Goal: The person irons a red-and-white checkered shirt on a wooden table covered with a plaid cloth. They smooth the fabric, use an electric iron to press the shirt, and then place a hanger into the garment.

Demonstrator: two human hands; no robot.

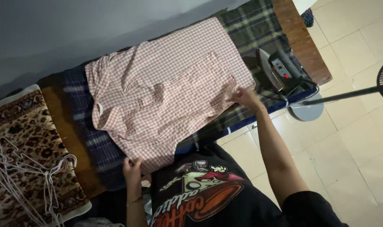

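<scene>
both hands [132, 168] grip checked shirt [166, 88] — flat

one checked shirt [166, 88]; one iron [277, 69], one plaid cloth [250, 25]; two hands, left [132, 170], right [244, 96]; several white hangers [27, 172]

Pink-white checked shirt [166, 88], spread flat, collar left, on plaid-covered board

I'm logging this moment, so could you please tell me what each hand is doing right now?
Left hand: pinching the near edge of the checked shirt.
Right hand: pinching the shirt's right edge.
</scene>
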